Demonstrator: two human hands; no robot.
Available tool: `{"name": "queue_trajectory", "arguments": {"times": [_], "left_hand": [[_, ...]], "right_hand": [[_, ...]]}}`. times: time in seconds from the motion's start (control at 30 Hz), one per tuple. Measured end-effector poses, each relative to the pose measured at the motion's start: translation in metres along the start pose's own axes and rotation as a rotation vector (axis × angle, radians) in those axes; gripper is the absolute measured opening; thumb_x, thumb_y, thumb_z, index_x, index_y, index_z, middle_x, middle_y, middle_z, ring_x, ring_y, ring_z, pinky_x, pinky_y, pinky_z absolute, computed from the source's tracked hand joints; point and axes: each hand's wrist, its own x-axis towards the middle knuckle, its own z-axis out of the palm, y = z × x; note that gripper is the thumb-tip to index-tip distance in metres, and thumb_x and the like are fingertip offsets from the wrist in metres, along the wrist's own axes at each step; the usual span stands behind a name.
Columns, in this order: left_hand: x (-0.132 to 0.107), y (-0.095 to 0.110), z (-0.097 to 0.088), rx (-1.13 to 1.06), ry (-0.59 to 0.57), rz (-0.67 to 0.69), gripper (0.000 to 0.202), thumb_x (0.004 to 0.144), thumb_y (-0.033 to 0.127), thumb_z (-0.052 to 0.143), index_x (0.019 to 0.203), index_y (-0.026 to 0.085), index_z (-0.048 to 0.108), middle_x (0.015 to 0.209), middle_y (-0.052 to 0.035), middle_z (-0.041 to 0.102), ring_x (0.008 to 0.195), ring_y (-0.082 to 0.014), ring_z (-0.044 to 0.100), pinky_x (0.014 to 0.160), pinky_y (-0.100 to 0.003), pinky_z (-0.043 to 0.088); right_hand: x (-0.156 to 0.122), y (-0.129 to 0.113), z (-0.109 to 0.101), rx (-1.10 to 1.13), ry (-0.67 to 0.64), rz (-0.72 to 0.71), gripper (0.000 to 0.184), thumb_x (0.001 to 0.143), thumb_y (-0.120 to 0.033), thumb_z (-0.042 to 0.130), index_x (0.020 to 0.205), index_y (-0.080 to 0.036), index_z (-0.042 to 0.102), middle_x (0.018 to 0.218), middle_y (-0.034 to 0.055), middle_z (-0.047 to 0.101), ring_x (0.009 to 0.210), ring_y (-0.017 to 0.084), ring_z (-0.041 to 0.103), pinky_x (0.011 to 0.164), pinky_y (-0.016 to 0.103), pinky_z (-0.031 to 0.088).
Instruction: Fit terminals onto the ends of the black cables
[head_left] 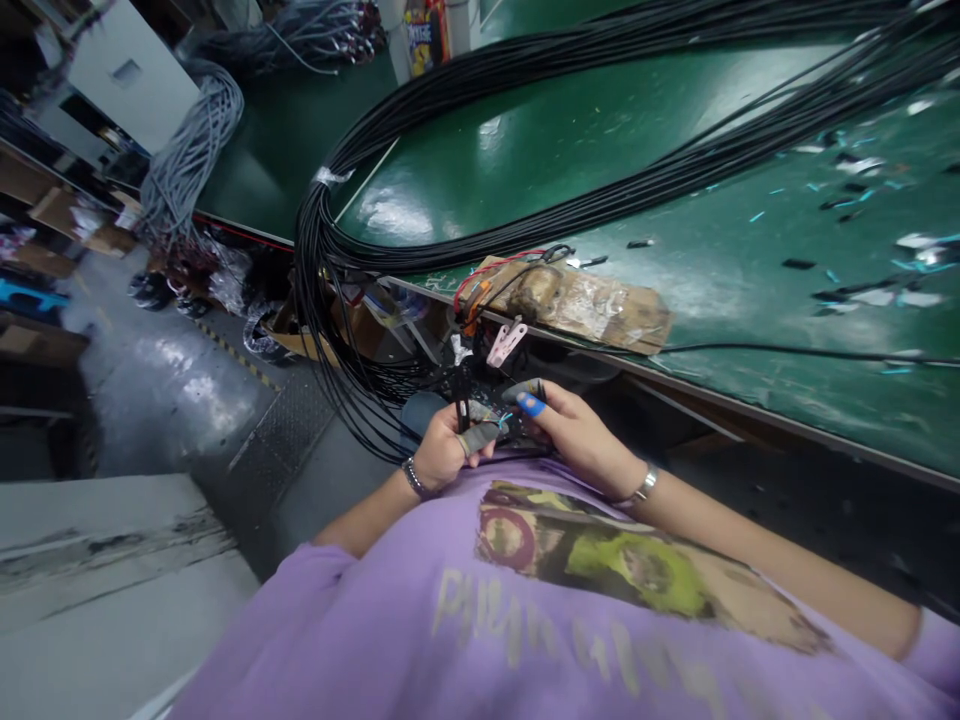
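Observation:
My left hand (444, 445) is closed around a black cable (462, 408) in front of my body, with grey covering on the thumb. Thin light-blue wires (505, 420) stick out by that thumb's tip. Just right of them, my right hand (577, 430) is pinched, a blue cover on its thumb and grey on a finger; whatever lies between those fingertips is too small to make out. From the table, a thick bundle of black cables (319, 225) hangs over the edge and curves down toward my left hand. A pink clip (507, 343) sits at the edge above both hands.
The green table (600, 130) carries a taped wooden block (585, 303) at its near edge, with red and black wires. Wire scraps (862, 200) litter its right side. Grey cable bundles (199, 140) hang at the back left. A white surface (112, 570) stands at lower left.

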Motion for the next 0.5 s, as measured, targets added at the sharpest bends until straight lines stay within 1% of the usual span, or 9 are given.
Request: {"name": "queue_trajectory", "arguments": {"times": [0.07,0.13,0.23,0.3,0.37,0.43,0.5], "left_hand": [[0.0,0.0008,0.0,-0.008,-0.001,-0.01,0.045,0.061,0.054,0.074,0.069,0.014,0.054,0.048,0.0045,0.054,0.033,-0.0024,0.036,0.034,-0.017,0.025],[-0.0005,0.0019,-0.0002,-0.006,-0.022,-0.023,0.047,0.06,0.055,0.074,0.069,0.014,0.053,0.048,0.0045,0.054,0.033,-0.0024,0.036,0.035,-0.017,0.026],[-0.0017,0.0028,-0.0012,0.039,-0.098,-0.077,0.047,0.058,0.053,0.076,0.069,0.014,0.053,0.048,0.0047,0.054,0.033,-0.0026,0.037,0.036,-0.017,0.027],[-0.0021,0.0023,-0.002,0.077,-0.143,-0.108,0.046,0.059,0.052,0.077,0.068,0.014,0.052,0.048,0.0047,0.054,0.033,-0.0025,0.037,0.036,-0.017,0.027],[-0.002,0.0016,-0.0021,0.089,-0.154,-0.107,0.045,0.06,0.051,0.076,0.068,0.014,0.052,0.048,0.0046,0.054,0.033,-0.0022,0.037,0.035,-0.017,0.026],[-0.0014,0.0016,-0.0017,0.075,-0.127,-0.092,0.046,0.06,0.052,0.075,0.069,0.014,0.052,0.048,0.005,0.054,0.033,-0.0022,0.036,0.034,-0.016,0.024],[-0.0007,0.0025,-0.001,0.056,-0.092,-0.082,0.047,0.06,0.054,0.075,0.069,0.014,0.051,0.047,0.0054,0.053,0.032,-0.0022,0.035,0.033,-0.017,0.023]], "right_hand": [[-0.0034,-0.0059,0.0009,0.051,-0.054,0.027,0.041,0.069,-0.058,0.065,0.082,-0.02,0.058,0.063,-0.0036,0.05,0.055,0.011,0.04,0.051,0.025,0.035],[-0.0039,-0.009,0.003,0.078,-0.08,0.043,0.043,0.063,-0.057,0.071,0.08,-0.019,0.057,0.067,-0.0026,0.053,0.058,0.011,0.043,0.054,0.025,0.037],[-0.0001,-0.0085,0.0056,0.101,-0.138,0.099,0.045,0.059,-0.055,0.075,0.077,-0.018,0.057,0.072,-0.0008,0.057,0.064,0.013,0.049,0.06,0.027,0.041],[0.0031,-0.0059,0.0054,0.067,-0.167,0.106,0.044,0.058,-0.054,0.075,0.077,-0.018,0.058,0.074,0.0001,0.059,0.067,0.014,0.05,0.063,0.028,0.043],[0.0049,-0.0032,0.0034,0.004,-0.134,0.057,0.042,0.064,-0.055,0.071,0.078,-0.018,0.059,0.075,0.0007,0.059,0.069,0.015,0.051,0.065,0.029,0.044],[0.0043,-0.0024,0.0003,-0.039,-0.084,-0.028,0.041,0.071,-0.058,0.063,0.082,-0.018,0.06,0.078,0.0018,0.06,0.071,0.016,0.053,0.067,0.03,0.045],[0.0017,-0.0044,-0.0026,-0.074,-0.085,-0.112,0.043,0.071,-0.059,0.064,0.087,-0.02,0.061,0.083,0.0033,0.063,0.076,0.019,0.055,0.07,0.032,0.047]]}}
